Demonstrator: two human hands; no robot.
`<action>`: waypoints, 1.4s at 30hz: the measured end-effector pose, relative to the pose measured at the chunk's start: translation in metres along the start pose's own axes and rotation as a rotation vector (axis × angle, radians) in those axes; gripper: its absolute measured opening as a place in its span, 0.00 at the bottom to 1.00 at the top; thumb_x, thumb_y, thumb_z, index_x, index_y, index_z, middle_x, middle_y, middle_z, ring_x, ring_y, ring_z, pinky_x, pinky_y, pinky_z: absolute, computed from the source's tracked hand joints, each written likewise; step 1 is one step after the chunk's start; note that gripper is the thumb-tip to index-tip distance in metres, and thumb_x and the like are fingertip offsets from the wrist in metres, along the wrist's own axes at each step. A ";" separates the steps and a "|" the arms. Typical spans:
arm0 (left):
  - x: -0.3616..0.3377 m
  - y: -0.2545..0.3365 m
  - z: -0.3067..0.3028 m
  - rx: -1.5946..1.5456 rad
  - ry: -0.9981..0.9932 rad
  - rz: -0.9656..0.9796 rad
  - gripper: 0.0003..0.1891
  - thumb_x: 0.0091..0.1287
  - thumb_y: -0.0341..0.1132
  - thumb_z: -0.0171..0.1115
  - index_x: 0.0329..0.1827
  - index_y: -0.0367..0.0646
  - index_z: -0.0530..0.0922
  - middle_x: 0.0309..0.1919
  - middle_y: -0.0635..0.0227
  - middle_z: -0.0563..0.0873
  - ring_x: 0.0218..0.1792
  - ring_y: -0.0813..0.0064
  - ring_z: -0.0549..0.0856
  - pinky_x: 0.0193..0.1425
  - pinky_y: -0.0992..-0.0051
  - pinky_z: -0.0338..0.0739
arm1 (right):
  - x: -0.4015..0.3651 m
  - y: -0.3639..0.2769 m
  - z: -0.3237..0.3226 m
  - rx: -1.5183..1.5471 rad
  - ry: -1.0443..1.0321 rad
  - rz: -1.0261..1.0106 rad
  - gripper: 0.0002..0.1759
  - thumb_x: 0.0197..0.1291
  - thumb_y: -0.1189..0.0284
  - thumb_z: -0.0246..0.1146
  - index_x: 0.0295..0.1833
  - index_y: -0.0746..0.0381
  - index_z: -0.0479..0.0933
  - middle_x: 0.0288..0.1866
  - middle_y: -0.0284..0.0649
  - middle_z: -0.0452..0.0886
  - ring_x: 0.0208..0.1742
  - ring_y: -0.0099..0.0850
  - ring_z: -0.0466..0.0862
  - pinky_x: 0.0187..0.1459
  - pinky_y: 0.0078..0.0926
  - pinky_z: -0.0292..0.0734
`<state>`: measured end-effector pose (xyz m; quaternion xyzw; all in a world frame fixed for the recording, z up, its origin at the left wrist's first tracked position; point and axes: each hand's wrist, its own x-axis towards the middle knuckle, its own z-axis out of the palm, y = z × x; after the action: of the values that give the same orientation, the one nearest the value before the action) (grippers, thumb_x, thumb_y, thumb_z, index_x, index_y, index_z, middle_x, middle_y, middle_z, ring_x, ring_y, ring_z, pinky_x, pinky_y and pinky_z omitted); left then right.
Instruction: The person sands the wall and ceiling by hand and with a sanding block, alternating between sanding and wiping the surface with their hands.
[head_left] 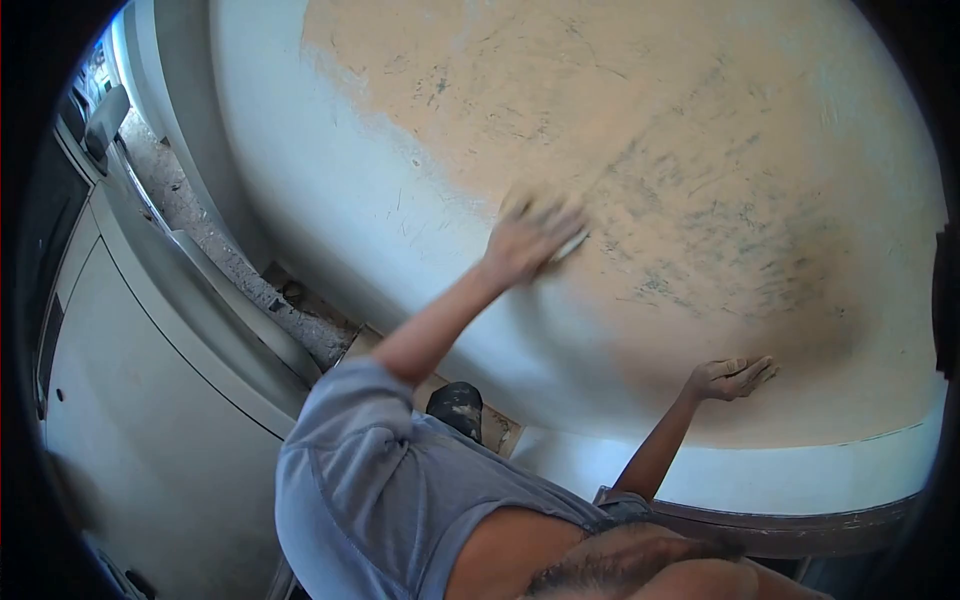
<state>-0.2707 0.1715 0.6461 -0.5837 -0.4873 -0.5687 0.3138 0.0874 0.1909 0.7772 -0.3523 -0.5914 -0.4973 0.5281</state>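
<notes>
My left hand (530, 240) presses on the large curved panel (340, 160), near the lower left edge of its tan, scratched patch (560, 120). Motion blurs its fingers, and a thin pale pad (570, 246) shows beneath them. My right hand (735, 378) is lower and to the right, beside the panel's dark, shaded area. Its dusty fingers are curled and pressed together, with nothing visible in them. Dark scratches and smudges cover much of the tan patch between and above both hands.
A pale vehicle door (150, 400) with a side mirror (106, 122) stands at the left. Rubble lies on the ground (240, 265) between it and the panel. A dark boot (457, 408) shows below the left forearm. A dark trim strip (800, 533) runs along the lower right.
</notes>
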 end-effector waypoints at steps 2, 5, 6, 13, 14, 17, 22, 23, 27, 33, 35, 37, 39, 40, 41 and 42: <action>-0.056 0.000 0.009 -0.025 0.006 -0.025 0.17 0.60 0.42 0.64 0.53 0.58 0.80 0.62 0.69 0.79 0.64 0.68 0.76 0.70 0.56 0.63 | 0.000 -0.002 0.002 0.016 0.019 0.002 0.25 0.72 0.66 0.45 0.66 0.72 0.68 0.68 0.59 0.67 0.71 0.53 0.66 0.69 0.49 0.60; 0.015 -0.027 -0.020 -0.110 -0.400 0.031 0.30 0.60 0.34 0.64 0.67 0.65 0.70 0.66 0.74 0.75 0.58 0.72 0.80 0.73 0.56 0.62 | 0.000 -0.003 0.000 -0.023 -0.005 -0.016 0.26 0.72 0.65 0.45 0.66 0.72 0.67 0.68 0.58 0.67 0.71 0.54 0.66 0.69 0.50 0.60; 0.070 -0.039 -0.033 0.250 -0.243 0.117 0.30 0.60 0.32 0.63 0.67 0.63 0.70 0.68 0.76 0.73 0.58 0.73 0.80 0.72 0.54 0.63 | 0.001 -0.006 0.001 -0.015 -0.010 -0.026 0.26 0.72 0.65 0.45 0.66 0.72 0.67 0.68 0.58 0.67 0.71 0.54 0.66 0.69 0.50 0.60; 0.167 -0.076 -0.080 0.007 0.262 0.041 0.23 0.60 0.37 0.65 0.61 0.57 0.78 0.61 0.70 0.80 0.63 0.66 0.77 0.73 0.57 0.62 | 0.002 -0.009 0.001 0.004 0.005 -0.014 0.26 0.72 0.65 0.45 0.66 0.72 0.68 0.68 0.58 0.67 0.70 0.55 0.66 0.68 0.51 0.61; 0.115 -0.072 -0.072 0.060 0.224 0.015 0.19 0.62 0.37 0.63 0.58 0.53 0.80 0.57 0.68 0.83 0.61 0.64 0.79 0.72 0.57 0.63 | 0.003 -0.012 0.000 -0.016 0.000 -0.001 0.26 0.72 0.65 0.45 0.66 0.73 0.68 0.68 0.59 0.67 0.70 0.55 0.66 0.68 0.51 0.61; -0.033 -0.050 -0.047 -0.041 0.194 -0.287 0.11 0.62 0.35 0.63 0.45 0.46 0.85 0.54 0.61 0.84 0.60 0.56 0.79 0.68 0.52 0.62 | 0.005 -0.014 0.001 0.002 0.052 -0.013 0.26 0.72 0.62 0.46 0.63 0.72 0.71 0.66 0.58 0.71 0.69 0.55 0.68 0.67 0.51 0.64; 0.137 -0.138 -0.087 0.021 0.418 -0.082 0.15 0.63 0.33 0.60 0.53 0.53 0.82 0.58 0.65 0.82 0.60 0.53 0.79 0.70 0.49 0.62 | 0.001 -0.004 0.005 0.008 0.037 -0.047 0.26 0.72 0.63 0.46 0.64 0.72 0.70 0.66 0.58 0.70 0.69 0.55 0.68 0.67 0.51 0.64; 0.177 -0.154 -0.111 0.021 0.272 -0.270 0.12 0.62 0.31 0.61 0.48 0.51 0.86 0.47 0.64 0.87 0.49 0.59 0.84 0.53 0.66 0.77 | 0.001 -0.003 0.001 0.017 0.025 -0.069 0.25 0.72 0.66 0.45 0.65 0.72 0.69 0.67 0.59 0.69 0.70 0.55 0.67 0.68 0.51 0.62; 0.220 -0.209 -0.142 0.085 0.287 0.039 0.15 0.67 0.32 0.56 0.56 0.43 0.80 0.56 0.56 0.81 0.60 0.55 0.76 0.67 0.63 0.66 | 0.001 -0.005 0.007 0.036 0.048 0.002 0.26 0.72 0.64 0.44 0.65 0.73 0.69 0.67 0.59 0.69 0.70 0.55 0.67 0.68 0.51 0.62; -0.004 -0.226 -0.098 0.077 0.381 -0.278 0.16 0.63 0.27 0.62 0.55 0.38 0.81 0.56 0.56 0.82 0.64 0.52 0.76 0.73 0.50 0.58 | -0.001 -0.012 -0.003 -0.025 0.054 -0.004 0.27 0.73 0.60 0.44 0.62 0.71 0.72 0.63 0.57 0.73 0.67 0.55 0.71 0.66 0.50 0.66; 0.054 -0.225 -0.115 0.055 0.469 -0.165 0.17 0.63 0.27 0.61 0.56 0.40 0.81 0.57 0.54 0.81 0.65 0.52 0.74 0.73 0.53 0.58 | 0.001 -0.007 0.002 -0.037 0.007 0.004 0.26 0.72 0.65 0.44 0.65 0.73 0.68 0.68 0.59 0.68 0.71 0.55 0.66 0.68 0.50 0.63; 0.139 -0.239 -0.141 0.020 0.443 -0.157 0.17 0.64 0.29 0.58 0.56 0.49 0.82 0.55 0.56 0.82 0.61 0.52 0.77 0.71 0.61 0.64 | 0.001 0.001 0.003 -0.019 0.019 -0.042 0.26 0.72 0.64 0.44 0.66 0.72 0.68 0.68 0.58 0.68 0.71 0.55 0.66 0.68 0.50 0.63; 0.222 -0.240 -0.172 -0.044 0.403 -0.070 0.17 0.72 0.32 0.50 0.61 0.38 0.76 0.63 0.55 0.77 0.69 0.56 0.70 0.75 0.64 0.58 | 0.001 0.004 0.005 -0.020 0.045 -0.068 0.26 0.72 0.64 0.44 0.66 0.72 0.68 0.68 0.58 0.68 0.71 0.54 0.66 0.68 0.50 0.62; 0.239 -0.249 -0.178 -0.009 0.419 0.002 0.18 0.72 0.32 0.51 0.62 0.36 0.74 0.64 0.59 0.76 0.70 0.58 0.69 0.73 0.65 0.60 | 0.000 0.001 0.005 -0.026 0.041 -0.052 0.26 0.73 0.63 0.44 0.66 0.71 0.68 0.68 0.57 0.68 0.71 0.54 0.66 0.68 0.50 0.63; 0.231 -0.250 -0.177 -0.016 0.424 0.007 0.18 0.72 0.32 0.51 0.62 0.36 0.74 0.64 0.59 0.76 0.70 0.58 0.69 0.73 0.65 0.60 | 0.001 -0.002 0.004 -0.030 0.032 -0.038 0.26 0.73 0.63 0.44 0.66 0.71 0.68 0.68 0.57 0.68 0.71 0.54 0.66 0.68 0.50 0.63; 0.208 -0.249 -0.173 -0.038 0.385 -0.156 0.15 0.69 0.30 0.53 0.56 0.41 0.79 0.59 0.57 0.80 0.66 0.55 0.73 0.73 0.63 0.61 | 0.003 -0.004 0.002 -0.035 0.033 -0.041 0.26 0.73 0.63 0.44 0.66 0.71 0.68 0.68 0.57 0.68 0.71 0.54 0.66 0.68 0.50 0.63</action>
<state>-0.5882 0.1383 0.8276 -0.4306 -0.4513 -0.7013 0.3452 0.0829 0.1913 0.7790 -0.3413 -0.5807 -0.5240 0.5213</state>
